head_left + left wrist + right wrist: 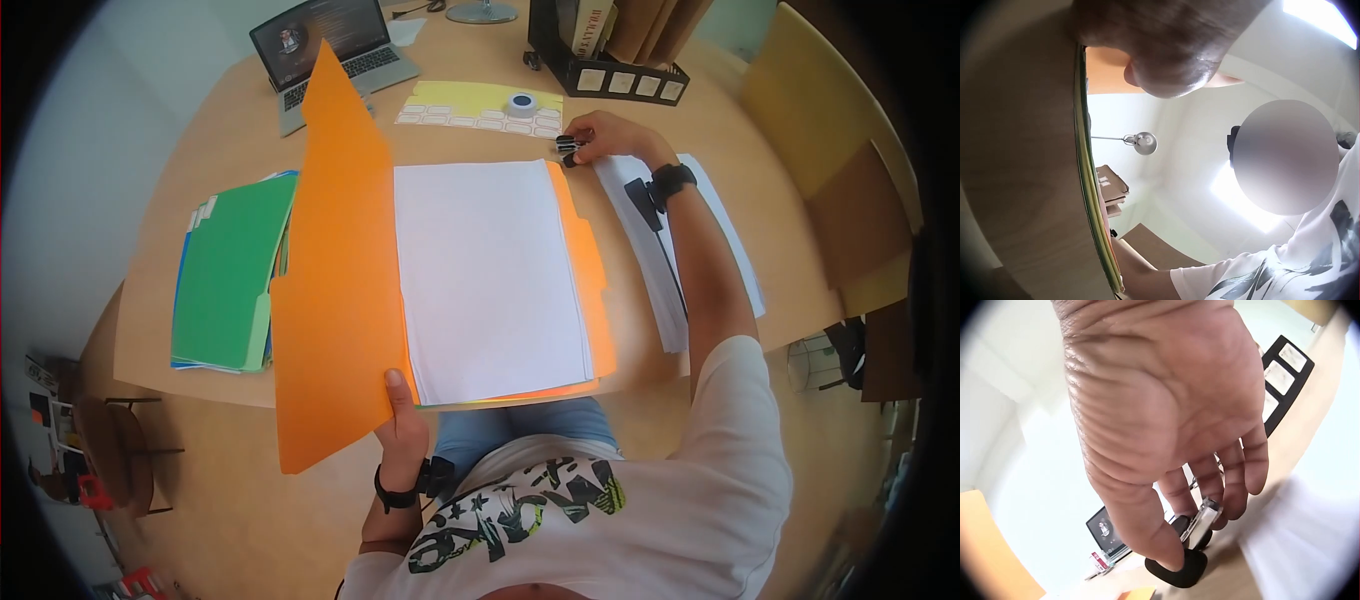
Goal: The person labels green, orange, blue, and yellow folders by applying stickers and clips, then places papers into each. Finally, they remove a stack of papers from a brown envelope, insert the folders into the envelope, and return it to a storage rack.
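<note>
An orange file folder [345, 260] lies opened on the desk, its cover raised to the left. A stack of white paper [480, 280] rests inside it. My left hand [402, 425] grips the lower part of the raised cover, thumb on its inner face. At the folder's upper right, my right hand [612, 138] pinches a small tool with black rounded pads and a metal middle [1204, 522]. The thumb presses on one black pad [1179, 569]; its exact kind I cannot tell. Below that hand lies another stack of white sheets [640, 230], partly covered by the forearm.
Green and blue folders [230, 280] are piled at the left. Behind the orange folder are a yellow label sheet [440, 100] and a round white tape-like roll [521, 104]. A laptop [340, 60], a black organizer [610, 80] with books and a lamp base [482, 12] stand farther back.
</note>
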The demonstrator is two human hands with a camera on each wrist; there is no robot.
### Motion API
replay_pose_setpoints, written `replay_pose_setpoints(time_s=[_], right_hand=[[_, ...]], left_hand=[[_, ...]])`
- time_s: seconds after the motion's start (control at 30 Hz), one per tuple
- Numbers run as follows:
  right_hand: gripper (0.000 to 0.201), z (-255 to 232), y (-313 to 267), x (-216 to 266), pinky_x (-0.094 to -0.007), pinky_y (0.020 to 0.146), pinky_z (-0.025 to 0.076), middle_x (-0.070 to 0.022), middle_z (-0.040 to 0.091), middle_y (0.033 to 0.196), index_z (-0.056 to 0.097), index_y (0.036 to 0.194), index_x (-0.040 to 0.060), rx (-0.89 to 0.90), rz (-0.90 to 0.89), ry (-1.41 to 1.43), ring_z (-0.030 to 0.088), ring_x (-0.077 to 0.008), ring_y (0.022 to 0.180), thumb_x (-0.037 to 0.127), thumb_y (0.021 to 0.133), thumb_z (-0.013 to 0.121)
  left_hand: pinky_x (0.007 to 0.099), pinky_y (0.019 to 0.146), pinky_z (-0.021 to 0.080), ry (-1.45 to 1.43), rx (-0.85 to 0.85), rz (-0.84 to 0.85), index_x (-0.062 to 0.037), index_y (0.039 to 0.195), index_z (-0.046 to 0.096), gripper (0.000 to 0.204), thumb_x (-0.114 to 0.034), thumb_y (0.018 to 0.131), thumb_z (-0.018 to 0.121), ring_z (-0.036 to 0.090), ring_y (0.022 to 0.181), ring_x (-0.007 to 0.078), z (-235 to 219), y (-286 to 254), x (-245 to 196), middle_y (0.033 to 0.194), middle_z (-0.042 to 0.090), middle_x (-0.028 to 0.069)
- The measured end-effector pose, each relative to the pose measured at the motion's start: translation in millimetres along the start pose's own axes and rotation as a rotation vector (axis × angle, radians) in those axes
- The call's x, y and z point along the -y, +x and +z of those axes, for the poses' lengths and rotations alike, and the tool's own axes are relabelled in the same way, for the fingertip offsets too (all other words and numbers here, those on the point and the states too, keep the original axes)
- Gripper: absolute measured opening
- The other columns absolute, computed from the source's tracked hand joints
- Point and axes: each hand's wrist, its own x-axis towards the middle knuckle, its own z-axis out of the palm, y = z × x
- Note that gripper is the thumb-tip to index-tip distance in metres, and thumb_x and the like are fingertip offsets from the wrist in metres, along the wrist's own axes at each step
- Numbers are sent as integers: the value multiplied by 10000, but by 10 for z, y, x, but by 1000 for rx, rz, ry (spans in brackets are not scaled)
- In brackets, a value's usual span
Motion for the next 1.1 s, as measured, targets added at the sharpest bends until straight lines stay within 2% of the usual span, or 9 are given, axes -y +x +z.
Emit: replay_pose_setpoints(time_s=[0.1, 0.33, 0.4, 0.5, 0.8, 0.9, 1.0, 1.07, 1.1], right_hand=[[452, -18, -146, 7, -295, 843, 446, -74, 643, 988, 634, 1120, 21, 23, 15, 36, 575, -178, 951, 184, 708, 726], [424, 190, 225, 235, -360, 816, 470, -148, 613, 981, 590, 1239, 70, -268, -191, -43, 602, -242, 921, 145, 822, 589], [426, 449, 401, 414, -383, 819, 488, -170, 572, 1080, 570, 1270, 122, -320, -175, -340, 603, -294, 962, 91, 849, 514], [416, 601, 568, 718, -401, 829, 498, -166, 534, 1150, 561, 1266, 145, -227, -78, -600, 582, -334, 1025, 97, 857, 499], [310, 659, 811, 770, -422, 846, 498, -173, 534, 1156, 595, 1169, 122, -167, -31, -732, 563, -346, 1069, 129, 885, 471], [321, 646, 805, 749, -417, 839, 495, -157, 530, 1161, 595, 1176, 108, -167, -23, -708, 561, -339, 1068, 115, 875, 484], [314, 567, 701, 771, -421, 876, 487, -199, 553, 1176, 641, 1116, 65, -179, -53, -518, 581, -350, 1049, 74, 846, 481], [328, 499, 824, 454, -399, 859, 483, -180, 603, 1104, 632, 1143, 56, -224, -205, -220, 599, -313, 1009, 91, 851, 485], [337, 459, 856, 309, -387, 851, 481, -170, 628, 1069, 628, 1156, 52, -241, -277, -71, 609, -295, 988, 100, 854, 487]], left_hand=[[321, 982, 357, -14, 72, -5, 72, 1252, 432, 349, -184, 1021, 386, 467, 1135, 201, -45, -8, 17, 1210, 499, 122], [315, 970, 367, -11, -10, -11, 71, 1232, 456, 326, -165, 1010, 417, 479, 1100, 179, 63, 17, -116, 1179, 512, 101], [329, 992, 361, -7, 43, -80, 75, 1267, 442, 350, -160, 1009, 413, 472, 1147, 195, -15, -2, -48, 1238, 503, 124], [316, 965, 370, -12, -17, 16, 73, 1220, 461, 314, -154, 1010, 408, 482, 1089, 182, 66, 17, -138, 1166, 516, 104], [313, 945, 376, 66, 52, -40, 74, 1234, 462, 324, -153, 1010, 404, 488, 1072, 172, -105, -40, 110, 1172, 527, 100], [327, 953, 398, -37, 168, -91, 76, 1238, 441, 354, -192, 1024, 355, 509, 1093, 207, -44, -28, -13, 1176, 528, 140], [333, 973, 390, 2, 161, 8, 70, 1261, 464, 335, -122, 996, 393, 509, 1139, 212, 48, 58, -168, 1234, 536, 146], [378, 1021, 375, 371, 234, 292, 66, 1312, 439, 387, -57, 948, 401, 499, 1210, 296, 93, 174, -310, 1320, 504, 196], [412, 1051, 346, 359, 280, 325, 41, 1307, 481, 451, -10, 862, 439, 474, 1238, 366, 84, 194, -302, 1338, 492, 221]])
